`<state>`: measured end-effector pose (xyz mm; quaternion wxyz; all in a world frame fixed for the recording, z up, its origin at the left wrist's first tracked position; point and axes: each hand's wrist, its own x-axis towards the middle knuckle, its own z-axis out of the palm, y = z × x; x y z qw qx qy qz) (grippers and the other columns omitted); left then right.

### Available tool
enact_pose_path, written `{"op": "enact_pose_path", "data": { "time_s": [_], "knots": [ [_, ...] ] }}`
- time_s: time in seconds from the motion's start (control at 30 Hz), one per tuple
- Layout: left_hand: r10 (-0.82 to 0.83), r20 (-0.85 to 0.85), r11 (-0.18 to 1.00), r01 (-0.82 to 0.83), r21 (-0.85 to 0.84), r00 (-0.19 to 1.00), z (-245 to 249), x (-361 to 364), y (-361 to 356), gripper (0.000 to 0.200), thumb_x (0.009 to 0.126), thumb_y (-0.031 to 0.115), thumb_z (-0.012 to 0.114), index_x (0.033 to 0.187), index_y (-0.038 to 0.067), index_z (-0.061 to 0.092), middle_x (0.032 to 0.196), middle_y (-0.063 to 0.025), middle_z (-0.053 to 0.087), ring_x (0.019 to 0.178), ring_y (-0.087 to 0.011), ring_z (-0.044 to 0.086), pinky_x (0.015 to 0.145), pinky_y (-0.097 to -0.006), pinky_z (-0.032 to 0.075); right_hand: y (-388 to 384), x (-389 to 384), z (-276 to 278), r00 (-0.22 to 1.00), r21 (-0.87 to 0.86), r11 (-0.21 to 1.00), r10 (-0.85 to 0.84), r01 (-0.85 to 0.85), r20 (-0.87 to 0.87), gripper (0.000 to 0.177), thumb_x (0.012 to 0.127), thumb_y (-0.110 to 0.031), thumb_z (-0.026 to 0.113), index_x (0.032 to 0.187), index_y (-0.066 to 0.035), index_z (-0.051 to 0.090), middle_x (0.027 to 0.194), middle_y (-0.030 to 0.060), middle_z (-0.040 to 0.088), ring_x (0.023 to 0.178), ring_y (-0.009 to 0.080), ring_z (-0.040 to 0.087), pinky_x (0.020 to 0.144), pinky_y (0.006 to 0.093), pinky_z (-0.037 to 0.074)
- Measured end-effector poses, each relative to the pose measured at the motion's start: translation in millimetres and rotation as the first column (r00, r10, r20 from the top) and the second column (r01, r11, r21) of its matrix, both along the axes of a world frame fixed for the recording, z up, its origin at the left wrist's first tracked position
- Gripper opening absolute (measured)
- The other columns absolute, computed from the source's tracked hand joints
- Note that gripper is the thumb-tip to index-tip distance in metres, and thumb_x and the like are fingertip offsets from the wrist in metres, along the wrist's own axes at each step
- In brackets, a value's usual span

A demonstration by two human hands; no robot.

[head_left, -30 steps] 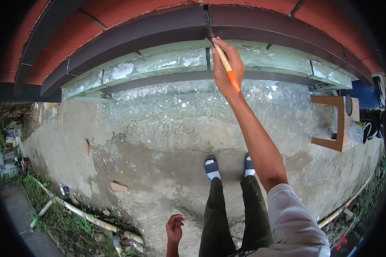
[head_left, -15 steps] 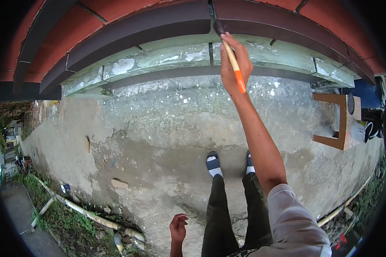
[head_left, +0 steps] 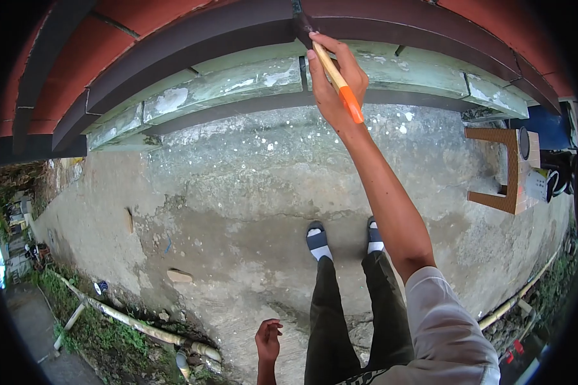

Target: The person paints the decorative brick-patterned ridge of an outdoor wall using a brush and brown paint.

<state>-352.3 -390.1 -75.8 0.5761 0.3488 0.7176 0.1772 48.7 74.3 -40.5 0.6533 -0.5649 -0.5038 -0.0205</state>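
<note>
My right hand [head_left: 340, 80] is closed around a paintbrush [head_left: 349, 102] with a pale wooden handle and an orange end. Dark brown paint coats its head, which touches the joint between two lengths of the dark brown ledge [head_left: 392, 29]. Fingertips grip the handle close to the brush head. Low in the view, my left hand [head_left: 268, 339] hangs away from the wall. Its fingers are loosely curled and a little apart, with nothing visible in them.
Below the ledge runs a pale green band [head_left: 231, 83] with peeling white patches. A small brown stool [head_left: 510, 170] stands at the right, beside a white container [head_left: 541, 185]. A flat stone piece [head_left: 180, 275] lies on the concrete, and a pipe [head_left: 135, 324] borders the weeds.
My right hand has moved the paintbrush left and slightly up, from the ledge's right-hand length into the joint. My left hand stays nearly still, and the view has shifted slightly.
</note>
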Motion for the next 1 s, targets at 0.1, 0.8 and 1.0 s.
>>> {"op": "enact_pose_path", "data": {
  "time_s": [0.1, 0.8, 1.0],
  "knots": [
    [-0.012, 0.009, 1.000, 0.012, -0.013, 1.000, -7, 1, -3, 0.018, 0.103, 0.010, 0.049, 0.108, 0.000, 0.063, 0.092, -0.0087, 0.068, 0.083, -0.0141, 0.065, 0.070, -0.0281, 0.054, -9, 27, 4, 0.999, -0.008, 0.999, -0.047, 0.047, 0.023, 0.023, 0.091, -0.004, 0.068, 0.113, -0.006, 0.067, 0.107, 0.0125, 0.071, 0.083, 0.0218, 0.067, 0.074, 0.0325, 0.054],
    [-0.036, -0.015, 0.999, 0.036, 0.008, 0.999, -5, 11, -7, 0.020, 0.102, 0.009, 0.047, 0.106, -0.001, 0.064, 0.091, -0.0110, 0.068, 0.083, -0.0143, 0.065, 0.069, -0.0284, 0.054, -30, 74, -56, 0.932, -0.044, 0.934, -0.356, 0.353, -0.068, 0.025, 0.093, 0.001, 0.062, 0.117, -0.001, 0.062, 0.118, 0.0162, 0.067, 0.102, 0.0277, 0.068, 0.084, 0.0368, 0.054],
    [-0.075, -0.032, 0.997, 0.075, 0.002, 0.997, -9, 11, -9, 0.021, 0.102, 0.010, 0.047, 0.106, -0.002, 0.064, 0.091, -0.0113, 0.068, 0.083, -0.0143, 0.065, 0.069, -0.0283, 0.054, 0, 12, -67, 0.988, 0.072, 0.986, -0.149, 0.151, -0.041, 0.023, 0.094, -0.008, 0.068, 0.116, -0.002, 0.065, 0.113, 0.0174, 0.071, 0.096, 0.0226, 0.071, 0.081, 0.0314, 0.055]
  ]
}}
